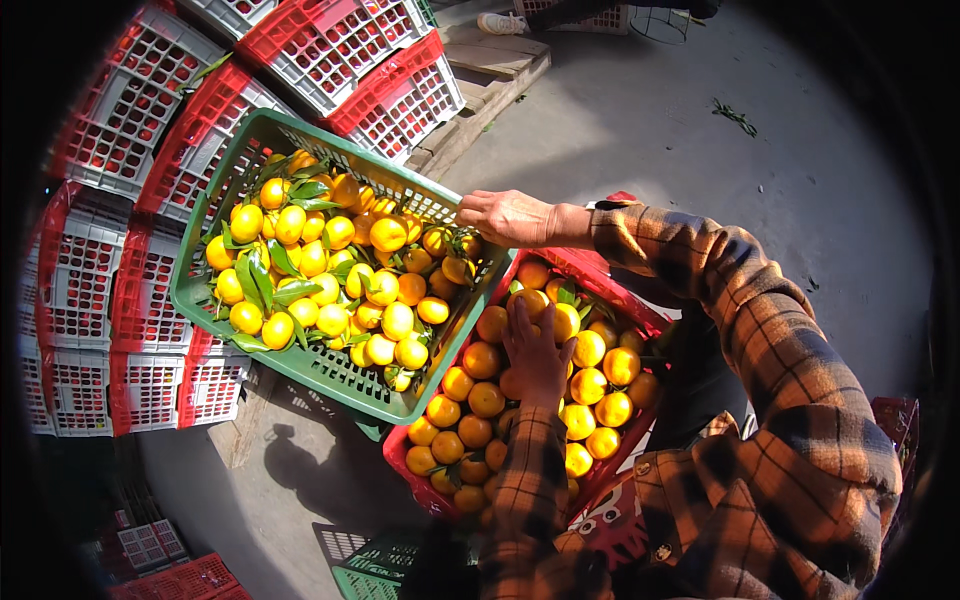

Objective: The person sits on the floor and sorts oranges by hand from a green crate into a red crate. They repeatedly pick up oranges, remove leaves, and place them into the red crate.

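Note:
My right hand (501, 217) is curled over the right corner of the rim of a green plastic crate (300, 371). Mandarins (388, 234), many with stems and green leaves (256, 279), fill much of that crate, which sits tilted in view. Beside it, and partly under its edge, is a red-lined crate (600, 276) packed with leafless-looking mandarins (589, 386) in rows. My left hand (534, 352) lies palm down on this fruit, fingers spread; whether a fingertip grips one mandarin is hard to see. My left forearm hides part of the fruit.
White plastic crates (154, 255) with red film and fruit inside are stacked at left and top. A wooden pallet (491, 56) lies under some. Another person's shoe (501, 24) shows at the top. Leaves (735, 118) lie on the concrete floor (660, 135). Another green crate (379, 566) is below.

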`<control>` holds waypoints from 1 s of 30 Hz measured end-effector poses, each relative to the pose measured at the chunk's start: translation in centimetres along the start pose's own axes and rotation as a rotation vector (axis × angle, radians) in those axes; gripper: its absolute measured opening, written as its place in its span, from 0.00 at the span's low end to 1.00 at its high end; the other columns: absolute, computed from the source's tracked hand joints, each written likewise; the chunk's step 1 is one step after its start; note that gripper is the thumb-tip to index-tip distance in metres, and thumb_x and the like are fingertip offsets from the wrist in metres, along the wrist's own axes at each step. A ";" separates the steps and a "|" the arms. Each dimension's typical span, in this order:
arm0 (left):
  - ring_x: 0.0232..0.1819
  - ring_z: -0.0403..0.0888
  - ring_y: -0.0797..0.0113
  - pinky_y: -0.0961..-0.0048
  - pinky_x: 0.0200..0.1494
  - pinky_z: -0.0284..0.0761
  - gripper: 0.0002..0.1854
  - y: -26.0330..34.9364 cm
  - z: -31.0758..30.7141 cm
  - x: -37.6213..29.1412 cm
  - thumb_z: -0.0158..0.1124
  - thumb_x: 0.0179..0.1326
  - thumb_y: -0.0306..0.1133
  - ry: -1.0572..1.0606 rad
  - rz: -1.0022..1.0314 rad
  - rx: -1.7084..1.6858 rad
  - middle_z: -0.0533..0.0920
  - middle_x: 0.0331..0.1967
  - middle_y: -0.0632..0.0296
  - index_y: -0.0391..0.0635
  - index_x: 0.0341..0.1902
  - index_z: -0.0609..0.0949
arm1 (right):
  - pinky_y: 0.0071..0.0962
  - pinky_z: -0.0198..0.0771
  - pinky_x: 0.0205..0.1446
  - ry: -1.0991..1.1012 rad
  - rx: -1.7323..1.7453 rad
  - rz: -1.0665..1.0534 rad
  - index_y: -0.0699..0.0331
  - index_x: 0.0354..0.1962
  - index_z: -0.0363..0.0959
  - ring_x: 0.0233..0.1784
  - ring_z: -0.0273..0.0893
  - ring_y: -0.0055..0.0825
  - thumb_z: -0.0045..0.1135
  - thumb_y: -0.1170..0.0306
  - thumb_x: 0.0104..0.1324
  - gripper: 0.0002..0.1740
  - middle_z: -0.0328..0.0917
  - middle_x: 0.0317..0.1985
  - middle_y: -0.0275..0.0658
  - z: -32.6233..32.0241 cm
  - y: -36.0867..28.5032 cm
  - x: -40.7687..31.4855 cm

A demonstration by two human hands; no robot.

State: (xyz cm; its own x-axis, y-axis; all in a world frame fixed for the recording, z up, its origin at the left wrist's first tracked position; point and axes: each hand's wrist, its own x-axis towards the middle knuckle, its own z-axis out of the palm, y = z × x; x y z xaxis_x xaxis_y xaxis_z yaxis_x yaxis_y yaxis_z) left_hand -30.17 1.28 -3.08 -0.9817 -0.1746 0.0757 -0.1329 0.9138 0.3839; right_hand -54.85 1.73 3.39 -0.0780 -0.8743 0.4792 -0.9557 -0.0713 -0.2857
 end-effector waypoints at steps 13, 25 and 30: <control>0.76 0.53 0.45 0.47 0.76 0.48 0.32 -0.3 -0.6 0.1 0.65 0.62 0.46 -0.139 -0.013 0.211 0.61 0.74 0.47 0.51 0.69 0.72 | 0.42 0.75 0.48 -0.031 -0.051 0.083 0.62 0.54 0.67 0.50 0.74 0.46 0.55 0.69 0.60 0.23 0.70 0.50 0.49 11.7 -0.3 13.9; 0.79 0.48 0.47 0.47 0.77 0.46 0.36 -0.6 0.7 -0.2 0.67 0.61 0.50 0.021 0.002 0.016 0.52 0.77 0.45 0.53 0.71 0.69 | 0.40 0.71 0.57 -0.163 0.119 0.185 0.65 0.50 0.73 0.53 0.70 0.48 0.77 0.61 0.41 0.38 0.71 0.46 0.49 -6.2 -4.7 -2.9; 0.78 0.49 0.46 0.48 0.78 0.44 0.36 -0.1 0.1 0.1 0.67 0.61 0.44 -0.069 -0.072 -0.027 0.51 0.76 0.44 0.50 0.72 0.69 | 0.44 0.71 0.59 -0.333 0.327 0.425 0.65 0.60 0.67 0.56 0.73 0.50 0.75 0.60 0.43 0.46 0.74 0.52 0.49 -1.3 -2.7 -10.2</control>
State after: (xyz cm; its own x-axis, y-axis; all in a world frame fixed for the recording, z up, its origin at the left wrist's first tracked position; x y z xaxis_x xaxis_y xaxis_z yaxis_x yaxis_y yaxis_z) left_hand -30.23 1.24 -3.18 -0.9770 -0.2125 -0.0163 -0.2003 0.8895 0.4107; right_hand -51.81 11.46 0.35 -0.2893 -0.9572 -0.0006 -0.7204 0.2181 -0.6584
